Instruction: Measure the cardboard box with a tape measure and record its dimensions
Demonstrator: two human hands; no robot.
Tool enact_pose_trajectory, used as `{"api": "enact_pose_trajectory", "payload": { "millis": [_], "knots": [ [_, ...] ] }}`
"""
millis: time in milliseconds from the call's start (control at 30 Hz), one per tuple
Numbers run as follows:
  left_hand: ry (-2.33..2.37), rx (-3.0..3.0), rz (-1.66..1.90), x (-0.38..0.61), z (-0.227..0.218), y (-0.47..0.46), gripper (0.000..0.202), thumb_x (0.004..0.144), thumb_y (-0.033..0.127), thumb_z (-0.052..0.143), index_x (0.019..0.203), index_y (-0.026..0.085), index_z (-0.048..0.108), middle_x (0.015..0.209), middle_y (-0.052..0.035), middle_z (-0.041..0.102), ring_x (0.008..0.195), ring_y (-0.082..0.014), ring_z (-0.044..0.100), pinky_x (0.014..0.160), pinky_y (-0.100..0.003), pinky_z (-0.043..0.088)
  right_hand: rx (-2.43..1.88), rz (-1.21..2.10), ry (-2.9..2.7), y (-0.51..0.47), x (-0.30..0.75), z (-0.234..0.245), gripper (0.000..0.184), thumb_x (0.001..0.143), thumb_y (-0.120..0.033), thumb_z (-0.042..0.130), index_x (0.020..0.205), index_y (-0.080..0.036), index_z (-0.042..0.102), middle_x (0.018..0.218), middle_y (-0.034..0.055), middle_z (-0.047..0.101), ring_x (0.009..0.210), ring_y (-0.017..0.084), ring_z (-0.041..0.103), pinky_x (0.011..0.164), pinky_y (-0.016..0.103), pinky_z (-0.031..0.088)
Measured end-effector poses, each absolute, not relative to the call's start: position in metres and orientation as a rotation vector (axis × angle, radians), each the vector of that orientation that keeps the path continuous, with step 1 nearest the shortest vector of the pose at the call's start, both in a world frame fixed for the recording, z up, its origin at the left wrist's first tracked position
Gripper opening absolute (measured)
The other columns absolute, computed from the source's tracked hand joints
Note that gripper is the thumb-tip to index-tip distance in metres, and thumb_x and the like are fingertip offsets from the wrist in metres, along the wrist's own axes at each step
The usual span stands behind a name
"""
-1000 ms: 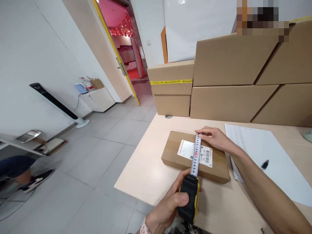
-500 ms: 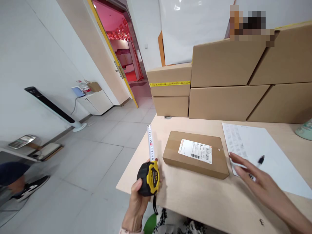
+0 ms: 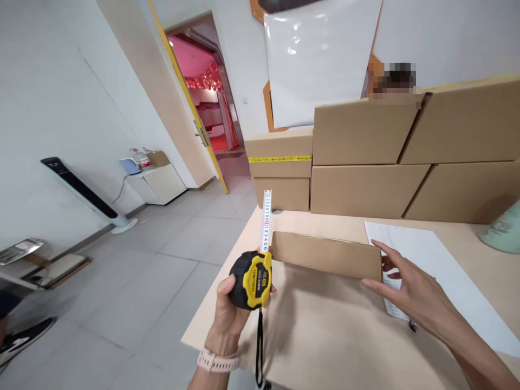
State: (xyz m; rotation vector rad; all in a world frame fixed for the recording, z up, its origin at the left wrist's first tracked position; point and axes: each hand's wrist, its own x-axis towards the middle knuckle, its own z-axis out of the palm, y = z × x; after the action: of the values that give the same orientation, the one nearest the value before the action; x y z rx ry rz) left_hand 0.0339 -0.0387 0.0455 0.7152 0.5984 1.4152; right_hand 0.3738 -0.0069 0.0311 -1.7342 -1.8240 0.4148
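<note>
My left hand (image 3: 229,317) is wrapped round a black and yellow tape measure (image 3: 251,281), with a wrist strap dangling below. A short length of white blade (image 3: 266,222) sticks out of it, pointing away from me. A small cardboard box (image 3: 325,261) is just right of the tape, its long narrow side turned towards me and its labelled face out of sight. My right hand (image 3: 416,290) grips the box's right end, thumb in front and fingers behind. Whether the box touches the table along its whole lower edge I cannot tell.
Large cardboard boxes (image 3: 365,189) are stacked along the table's far side, a person's head partly visible behind them. Printed paper (image 3: 439,271) lies under my right hand's side. A green patterned object (image 3: 504,230) stands at far right. The table's left edge borders a tiled floor.
My right hand has moved onto the box's right end. The box has tipped up, hiding its label. My left hand has brought the tape measure closer to the box's left end.
</note>
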Motion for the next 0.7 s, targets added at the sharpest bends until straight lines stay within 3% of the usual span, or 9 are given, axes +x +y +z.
{"api": "enact_pose_trajectory", "payload": {
  "millis": [200, 433, 533, 633, 700],
  "knots": [
    [0.541, 0.692, 1.461, 0.044, 0.066, -0.026, 0.057, 0.075, 0.048, 0.059, 0.124, 0.020, 0.053, 0.131, -0.0181, 0.053, 0.072, -0.0292, 0.066, 0.045, -0.033, 0.049, -1.501, 0.507, -1.787, 0.035, 0.374, 0.030, 0.072, 0.076, -0.060, 0.059, 0.138, -0.032, 0.037, 0.141, 0.0091, 0.047, 0.116, 0.030, 0.056, 0.087, 0.042, 0.052],
    [0.402, 0.611, 1.220, 0.062, 0.073, -0.066, 0.059, 0.083, 0.056, 0.045, 0.134, 0.025, 0.044, 0.129, -0.0194, 0.054, 0.075, -0.0303, 0.067, 0.046, -0.031, 0.048, -1.579, 0.558, -1.725, 0.078, 0.373, 0.027, 0.070, 0.083, -0.064, 0.045, 0.141, -0.025, 0.038, 0.135, 0.0125, 0.054, 0.114, 0.029, 0.058, 0.094, 0.042, 0.047],
    [0.429, 0.636, 1.159, 0.080, 0.071, -0.066, 0.057, 0.084, 0.055, 0.044, 0.129, 0.021, 0.050, 0.129, -0.0189, 0.054, 0.072, -0.0278, 0.067, 0.046, -0.029, 0.048, -1.661, 0.574, -1.715, 0.092, 0.373, 0.029, 0.074, 0.084, -0.067, 0.039, 0.141, -0.019, 0.040, 0.133, 0.0158, 0.055, 0.111, 0.031, 0.059, 0.096, 0.045, 0.044],
    [0.485, 0.663, 1.100, 0.096, 0.070, -0.056, 0.054, 0.085, 0.055, 0.044, 0.122, 0.018, 0.056, 0.127, -0.0177, 0.055, 0.069, -0.0235, 0.066, 0.046, -0.027, 0.048, -1.601, 0.499, -1.717, 0.098, 0.375, 0.034, 0.073, 0.088, -0.066, 0.033, 0.143, -0.018, 0.036, 0.137, 0.0155, 0.052, 0.123, 0.030, 0.050, 0.102, 0.047, 0.038],
    [0.511, 0.657, 1.079, 0.106, 0.070, -0.049, 0.052, 0.086, 0.053, 0.045, 0.120, 0.017, 0.056, 0.123, -0.0174, 0.058, 0.069, -0.0220, 0.065, 0.047, -0.027, 0.048, -1.495, 0.374, -1.718, 0.098, 0.375, 0.040, 0.064, 0.092, -0.061, 0.024, 0.140, -0.022, 0.041, 0.138, 0.0112, 0.051, 0.130, 0.028, 0.043, 0.107, 0.049, 0.032]
  ]
}}
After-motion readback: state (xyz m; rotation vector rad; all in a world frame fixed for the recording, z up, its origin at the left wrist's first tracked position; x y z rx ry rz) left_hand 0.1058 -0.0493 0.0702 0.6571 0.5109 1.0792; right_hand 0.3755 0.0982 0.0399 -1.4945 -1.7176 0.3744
